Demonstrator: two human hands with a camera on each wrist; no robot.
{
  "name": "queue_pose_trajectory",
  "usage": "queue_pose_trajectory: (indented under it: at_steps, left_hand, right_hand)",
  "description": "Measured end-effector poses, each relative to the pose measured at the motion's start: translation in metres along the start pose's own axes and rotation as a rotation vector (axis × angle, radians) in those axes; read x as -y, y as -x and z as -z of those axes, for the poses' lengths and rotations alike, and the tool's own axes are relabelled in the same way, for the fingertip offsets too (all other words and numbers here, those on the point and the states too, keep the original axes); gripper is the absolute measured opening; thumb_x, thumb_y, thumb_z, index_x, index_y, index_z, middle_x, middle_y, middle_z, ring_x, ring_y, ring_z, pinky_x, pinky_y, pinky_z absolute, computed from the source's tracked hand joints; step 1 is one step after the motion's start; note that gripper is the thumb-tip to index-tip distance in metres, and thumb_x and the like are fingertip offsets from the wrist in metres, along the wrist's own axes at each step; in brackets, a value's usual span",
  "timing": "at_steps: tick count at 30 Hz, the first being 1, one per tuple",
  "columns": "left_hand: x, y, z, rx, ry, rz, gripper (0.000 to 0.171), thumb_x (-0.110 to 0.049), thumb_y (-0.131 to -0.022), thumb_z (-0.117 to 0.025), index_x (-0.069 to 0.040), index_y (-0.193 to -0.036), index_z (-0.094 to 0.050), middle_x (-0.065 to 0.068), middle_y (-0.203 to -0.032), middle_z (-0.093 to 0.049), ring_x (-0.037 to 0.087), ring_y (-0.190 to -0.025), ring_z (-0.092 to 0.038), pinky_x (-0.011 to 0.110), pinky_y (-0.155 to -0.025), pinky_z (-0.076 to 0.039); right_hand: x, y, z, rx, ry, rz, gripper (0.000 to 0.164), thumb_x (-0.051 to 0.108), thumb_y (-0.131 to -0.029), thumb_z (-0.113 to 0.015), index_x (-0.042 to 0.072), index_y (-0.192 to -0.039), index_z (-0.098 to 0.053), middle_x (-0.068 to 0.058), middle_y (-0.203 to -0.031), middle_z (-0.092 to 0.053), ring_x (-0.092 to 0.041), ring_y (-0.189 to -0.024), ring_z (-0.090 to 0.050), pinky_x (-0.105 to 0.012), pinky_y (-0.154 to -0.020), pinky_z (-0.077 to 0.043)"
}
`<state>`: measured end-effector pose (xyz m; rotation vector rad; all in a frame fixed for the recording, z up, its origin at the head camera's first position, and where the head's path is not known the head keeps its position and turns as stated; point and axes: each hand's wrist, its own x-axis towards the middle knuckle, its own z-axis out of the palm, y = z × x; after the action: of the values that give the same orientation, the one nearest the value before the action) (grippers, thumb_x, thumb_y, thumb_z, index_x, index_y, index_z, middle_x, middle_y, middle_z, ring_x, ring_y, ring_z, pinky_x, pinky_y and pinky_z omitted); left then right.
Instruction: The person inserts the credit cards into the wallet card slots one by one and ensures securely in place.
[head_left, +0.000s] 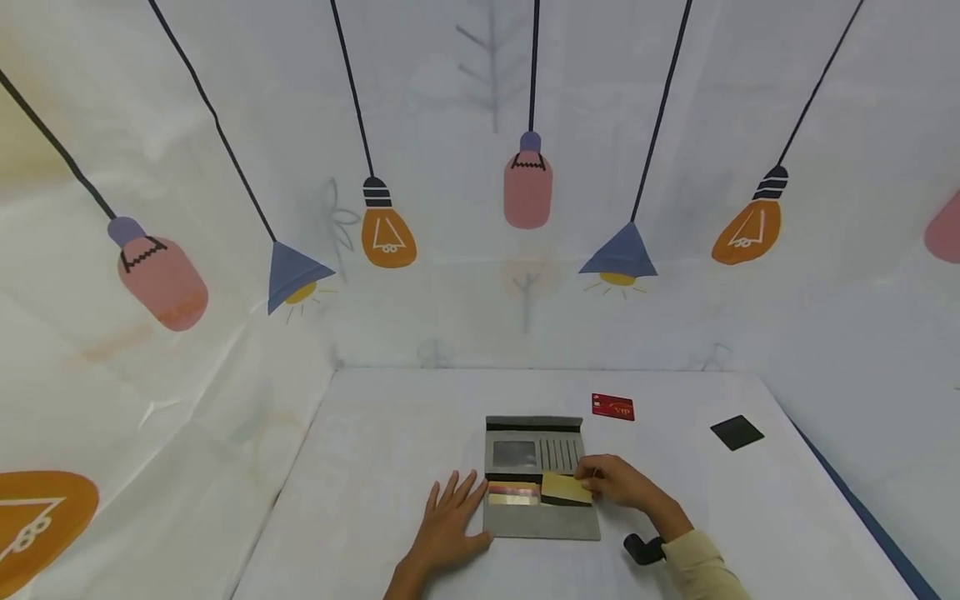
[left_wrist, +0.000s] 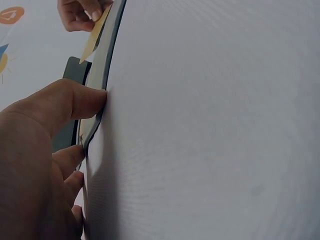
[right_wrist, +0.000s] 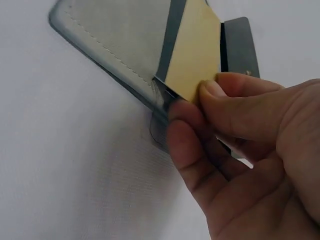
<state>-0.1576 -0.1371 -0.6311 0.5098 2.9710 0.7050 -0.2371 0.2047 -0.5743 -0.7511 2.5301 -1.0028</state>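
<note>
An opened grey wallet (head_left: 540,523) lies flat on the white table. My right hand (head_left: 618,483) pinches a gold card (head_left: 564,487) by its right edge, between thumb and fingers. The card sits tilted over the wallet's right-hand pocket; in the right wrist view a dark strip shows beside the card (right_wrist: 192,47). How deep its lower edge goes in is hard to tell. My left hand (head_left: 447,529) lies spread with its fingers straight, fingertips and thumb touching the wallet's left edge. A striped, shiny card (head_left: 513,493) shows in the left pocket.
Beyond the wallet, to the right, lies a red VIP card (head_left: 613,407). A dark square piece (head_left: 737,432) rests farther right on the table (head_left: 360,467). A wall sheet printed with lamps (head_left: 450,325) rises behind. A black device (head_left: 643,550) sits at my right wrist.
</note>
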Motion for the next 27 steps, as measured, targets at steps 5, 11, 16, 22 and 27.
queue_pose_trajectory:
  at_steps: [5,11,16,22,27]
  left_hand:
    - [-0.002,-0.001,0.000,-0.039,-0.024,-0.030,0.080,-0.054,-0.085,-0.065,-0.026,-0.155,-0.039,0.002,-0.163,-0.034,0.037,-0.152,-0.026,0.065,-0.119,-0.014]
    - [0.000,0.001,-0.001,-0.057,-0.058,-0.027,0.079,-0.056,-0.085,-0.064,-0.025,-0.154,-0.040,0.001,-0.162,-0.036,0.036,-0.151,-0.028,0.064,-0.118,-0.018]
    - [0.002,0.007,-0.003,-0.045,-0.057,-0.022,0.080,-0.056,-0.085,-0.064,-0.025,-0.154,-0.040,0.002,-0.162,-0.036,0.036,-0.151,-0.028,0.064,-0.119,-0.017]
    - [0.003,0.007,-0.002,-0.053,-0.063,-0.026,0.080,-0.054,-0.085,-0.066,-0.025,-0.154,-0.040,0.002,-0.162,-0.036,0.036,-0.151,-0.028,0.063,-0.119,-0.017]
    - [0.000,0.002,-0.002,-0.051,-0.031,-0.024,0.079,-0.053,-0.086,-0.066,-0.024,-0.155,-0.039,0.002,-0.163,-0.035,0.036,-0.152,-0.026,0.064,-0.119,-0.015]
  right_hand:
    - [0.005,0.000,0.000,0.001,0.013,0.008,0.009,0.005,-0.094,-0.064,0.011,-0.097,-0.070,0.003,-0.089,-0.064,-0.007,-0.079,-0.054,-0.022,-0.067,-0.050]
    - [0.006,0.008,-0.016,-0.114,0.077,-0.043,0.008,0.006,-0.092,-0.068,0.012,-0.095,-0.072,0.007,-0.090,-0.062,-0.003,-0.080,-0.053,-0.021,-0.067,-0.049]
    - [0.010,0.024,-0.041,-0.209,0.161,-0.068,0.031,0.029,-0.089,-0.075,0.012,-0.115,-0.072,0.009,-0.094,-0.054,-0.003,-0.083,-0.047,-0.022,-0.068,-0.045]
    - [0.022,0.037,-0.057,-0.156,0.297,-0.068,0.087,0.052,-0.070,-0.085,0.010,-0.141,-0.056,0.003,-0.111,-0.045,-0.015,-0.106,-0.042,-0.037,-0.085,-0.052]
    - [0.025,0.039,-0.055,-0.167,0.331,-0.081,0.075,0.038,-0.073,-0.088,0.011,-0.137,-0.059,0.001,-0.115,-0.048,-0.018,-0.109,-0.045,-0.043,-0.089,-0.054]
